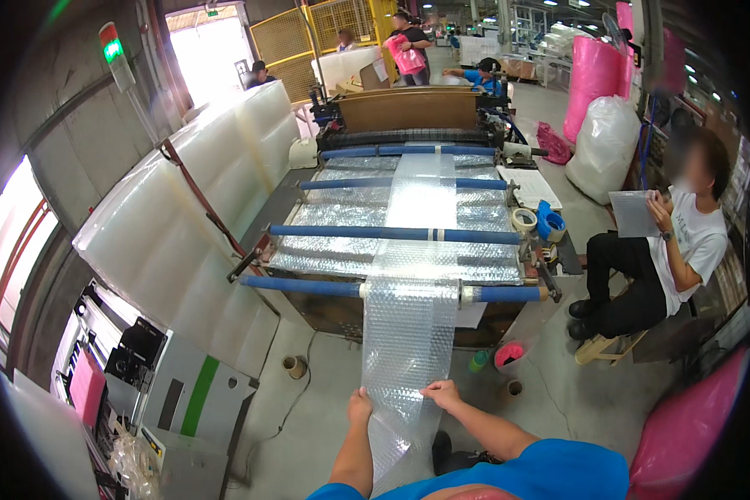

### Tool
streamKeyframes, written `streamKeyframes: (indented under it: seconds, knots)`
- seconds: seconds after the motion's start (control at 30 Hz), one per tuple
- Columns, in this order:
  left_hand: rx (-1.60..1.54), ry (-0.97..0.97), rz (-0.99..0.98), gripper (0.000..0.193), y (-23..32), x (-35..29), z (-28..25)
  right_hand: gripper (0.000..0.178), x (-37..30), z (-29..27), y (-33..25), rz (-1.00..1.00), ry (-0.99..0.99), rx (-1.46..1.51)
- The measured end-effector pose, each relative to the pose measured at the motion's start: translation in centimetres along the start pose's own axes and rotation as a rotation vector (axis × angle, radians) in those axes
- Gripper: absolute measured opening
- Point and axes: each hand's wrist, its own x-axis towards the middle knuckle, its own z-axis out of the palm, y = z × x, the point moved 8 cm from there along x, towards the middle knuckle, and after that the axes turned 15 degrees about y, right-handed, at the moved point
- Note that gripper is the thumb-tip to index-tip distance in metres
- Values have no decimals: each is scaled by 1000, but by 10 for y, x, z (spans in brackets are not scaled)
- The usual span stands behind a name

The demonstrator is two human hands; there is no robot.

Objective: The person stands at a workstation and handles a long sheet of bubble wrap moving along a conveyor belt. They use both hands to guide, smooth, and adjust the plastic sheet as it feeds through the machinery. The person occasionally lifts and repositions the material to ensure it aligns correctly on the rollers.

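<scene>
Clear bubble-wrap strip (408, 333) runs off blue rollers (392, 233); left hand (359, 407) and right hand (442, 393) pinch its edges.

A long strip of clear bubble wrap (410, 333) — narrow, translucent, dimpled — hangs off the machine's front blue roller (308, 287), stretched taut and sloping down over the concrete floor.

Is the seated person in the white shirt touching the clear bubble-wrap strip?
No: that seated person holds a grey sheet, well apart from the bubble-wrap strip.
</scene>
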Motion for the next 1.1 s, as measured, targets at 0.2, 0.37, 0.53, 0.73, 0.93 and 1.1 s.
streamKeyframes:
  seconds: [0.2, 0.37, 0.53, 0.73, 0.93, 1.1]
  knots:
    - [-105, 208, 192, 45, 73, 13, -55, 22, 27, -28, -74, -174, 169, 83]
    - [-160, 118, 120, 51, 72, 22, -63, 20, 24, -32, -82, -65, 118, 293]
    - [-362, -276, 126, 54, 57, 4, -85, 20, -29, -21, -69, 86, -94, 476]
    - [-226, -337, 232, 63, 46, -28, -117, 22, -136, -14, -59, 158, -193, 667]
    - [-278, -381, 194, 66, 7, -69, -133, 29, -189, -19, -43, 149, -207, 435]
    - [-391, -416, 14, 63, -18, -93, -140, 35, -191, -15, -28, 50, -116, 625]
